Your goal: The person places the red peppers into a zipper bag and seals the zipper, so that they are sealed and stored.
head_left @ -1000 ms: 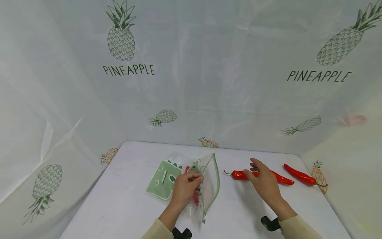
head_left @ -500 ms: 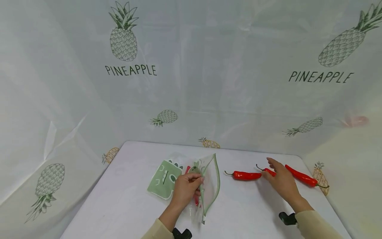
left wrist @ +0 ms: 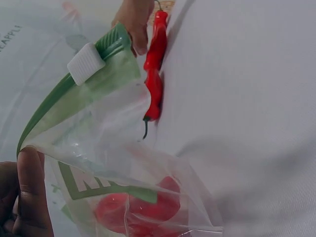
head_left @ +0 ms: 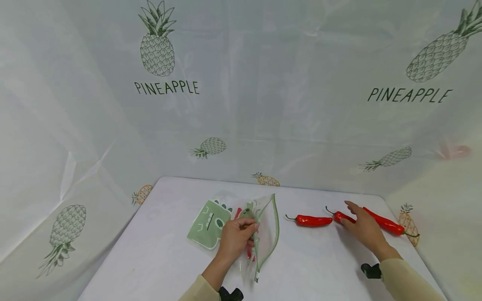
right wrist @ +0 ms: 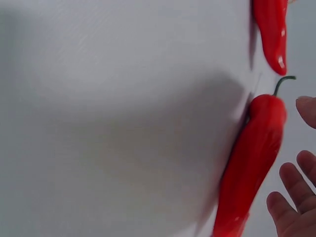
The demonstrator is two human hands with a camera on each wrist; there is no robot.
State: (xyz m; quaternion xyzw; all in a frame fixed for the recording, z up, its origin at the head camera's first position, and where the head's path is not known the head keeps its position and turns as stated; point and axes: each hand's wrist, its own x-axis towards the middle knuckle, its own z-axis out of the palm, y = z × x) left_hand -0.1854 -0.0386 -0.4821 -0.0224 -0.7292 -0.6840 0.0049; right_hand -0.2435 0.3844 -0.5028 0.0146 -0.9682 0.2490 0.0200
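My left hand (head_left: 234, 239) pinches the rim of a clear zip bag (head_left: 266, 238) with green edging; its mouth gapes to the right. Red contents (left wrist: 143, 210) show through the plastic in the left wrist view, beside a white slider (left wrist: 86, 64). My right hand (head_left: 364, 229) hovers with spread fingers over the middle red chili pepper (head_left: 342, 217), holding nothing. In the right wrist view, thumb and fingers (right wrist: 295, 185) lie to the right of that pepper, apart from it. Another chili pepper (head_left: 313, 220) lies to its left, and a third (head_left: 388, 224) to its right, partly behind the hand.
A flat clear piece with a green cartoon face (head_left: 208, 225) lies left of the zip bag, partly behind my left hand. The white table (head_left: 162, 267) meets a pineapple-print curtain (head_left: 286, 104) at the back and sides.
My right hand has moved right, from above the left pepper to above the middle one. The left hand still pinches the zip bag, and the peppers stay where they were.
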